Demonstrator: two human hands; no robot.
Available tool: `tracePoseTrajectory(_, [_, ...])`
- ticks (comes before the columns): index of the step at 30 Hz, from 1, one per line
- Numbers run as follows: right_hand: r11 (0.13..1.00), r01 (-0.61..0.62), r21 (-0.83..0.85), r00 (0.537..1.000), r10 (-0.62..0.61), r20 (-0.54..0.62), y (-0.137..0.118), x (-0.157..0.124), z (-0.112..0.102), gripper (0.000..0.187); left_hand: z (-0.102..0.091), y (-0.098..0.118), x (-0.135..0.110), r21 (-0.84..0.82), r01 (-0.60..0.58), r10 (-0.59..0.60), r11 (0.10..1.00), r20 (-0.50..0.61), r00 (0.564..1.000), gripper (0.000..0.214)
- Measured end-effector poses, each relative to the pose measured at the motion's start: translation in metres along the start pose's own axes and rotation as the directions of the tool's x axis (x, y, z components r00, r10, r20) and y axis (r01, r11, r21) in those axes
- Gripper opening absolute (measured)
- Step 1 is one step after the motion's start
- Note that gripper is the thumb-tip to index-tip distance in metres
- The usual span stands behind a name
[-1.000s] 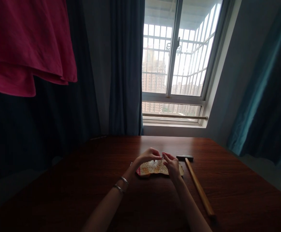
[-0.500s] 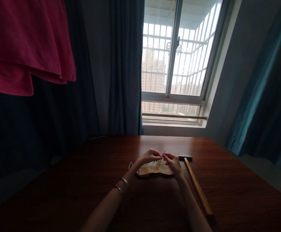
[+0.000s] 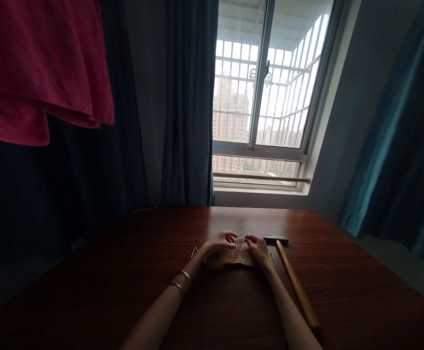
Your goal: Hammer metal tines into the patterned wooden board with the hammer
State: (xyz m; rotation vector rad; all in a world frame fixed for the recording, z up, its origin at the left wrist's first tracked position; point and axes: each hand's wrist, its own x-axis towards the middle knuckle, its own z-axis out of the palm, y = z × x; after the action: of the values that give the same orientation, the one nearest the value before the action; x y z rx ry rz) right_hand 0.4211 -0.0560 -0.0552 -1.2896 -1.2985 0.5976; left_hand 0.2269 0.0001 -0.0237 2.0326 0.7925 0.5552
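Note:
A small spotted, cream and red pad [image 3: 239, 256] lies on the dark wooden table [image 3: 212, 291] in front of me. Thin metal pins [image 3: 239, 241] stand upright along its far edge. My left hand [image 3: 219, 242] rests on the pad's left end, fingers curled toward the pins. My right hand [image 3: 257, 248] is on the pad's right end, thumb and fingers pinched close to the pins. Whether either hand pinches a pin is too small to tell. Two bracelets [image 3: 181, 280] circle my left wrist.
A hammer with a long wooden handle [image 3: 296, 287] and dark head [image 3: 276, 239] lies right of the pad. A small metal piece [image 3: 194, 252] lies left of my left hand. Window, blue curtains and a hanging red cloth [image 3: 40, 68] are behind.
Both hands have lowered from a raised pinch above the pad to rest on its ends. The view has shifted slightly.

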Motion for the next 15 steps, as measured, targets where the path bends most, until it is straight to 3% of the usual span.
tracePoseTrajectory(7, [0.995, 0.060, -0.076, 0.998, -0.061, -0.003, -0.001, -0.004, 0.003, 0.022, 0.023, -0.008, 0.015, 0.103, -0.079, 0.091, 0.992, -0.116, 0.989, 0.050])
tracePoseTrajectory(10, [0.992, 0.076, -0.104, 0.997, -0.076, 0.005, -0.001, -0.004, 0.003, 0.022, 0.027, -0.014, 0.018, 0.166, -0.085, 0.107, 0.982, -0.129, 0.986, 0.035])
tracePoseTrajectory(15, [0.986, 0.108, -0.130, 0.994, -0.106, 0.020, 0.000, -0.005, 0.004, 0.023, 0.027, -0.017, 0.019, 0.166, -0.076, 0.100, 0.983, -0.140, 0.985, 0.034])
